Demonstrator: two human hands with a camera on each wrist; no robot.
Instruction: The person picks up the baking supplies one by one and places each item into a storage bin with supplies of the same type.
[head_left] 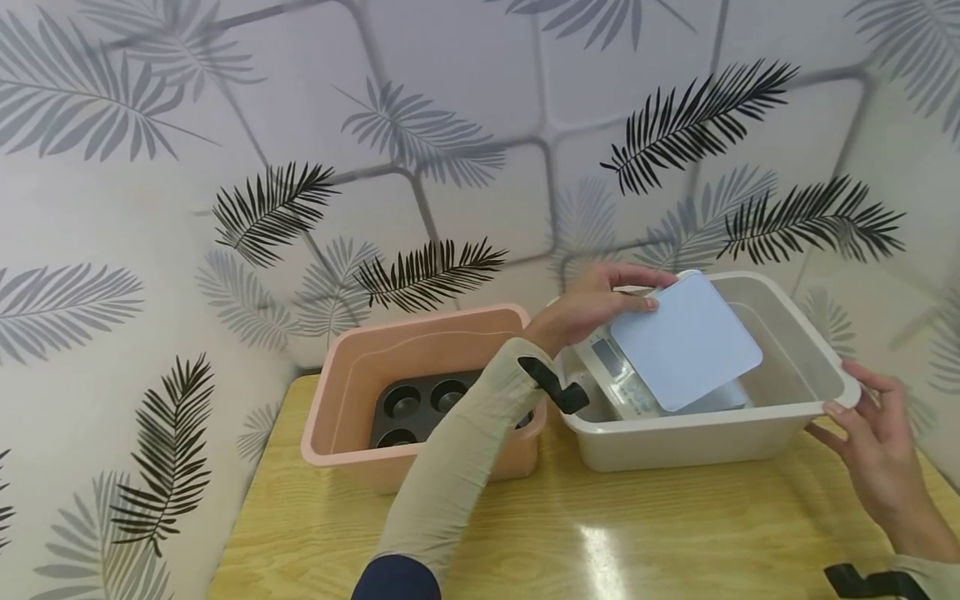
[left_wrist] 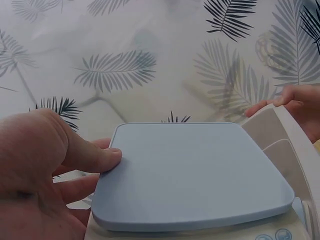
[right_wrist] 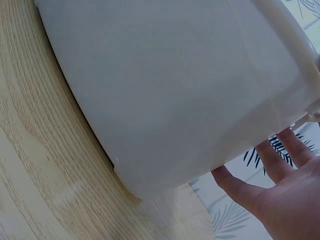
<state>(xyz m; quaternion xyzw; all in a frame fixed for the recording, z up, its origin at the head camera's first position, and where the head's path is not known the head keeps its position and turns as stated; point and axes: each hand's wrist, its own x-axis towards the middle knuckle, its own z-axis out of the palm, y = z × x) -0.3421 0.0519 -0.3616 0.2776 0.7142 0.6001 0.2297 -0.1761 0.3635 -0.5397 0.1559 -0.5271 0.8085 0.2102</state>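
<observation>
A digital kitchen scale (head_left: 686,343) with a light blue weighing plate sits tilted inside the white bin (head_left: 690,439), its display and buttons showing along one side. My left hand (head_left: 592,302) holds the scale at its upper left edge; in the left wrist view the thumb (left_wrist: 107,159) lies on top of the plate and the other fingers go behind and below it. At the bin's right end, my right hand (head_left: 881,433) grips the rim corner, thumb on the near side. The right wrist view shows its fingertips (right_wrist: 220,172) against the bin's outer wall.
A pink bin (head_left: 420,325) stands left of the white one, with a dark muffin pan (head_left: 423,400) inside; my left forearm crosses over its right part. Both bins rest on a wooden table (head_left: 570,533) against a leaf-patterned backdrop (head_left: 465,100).
</observation>
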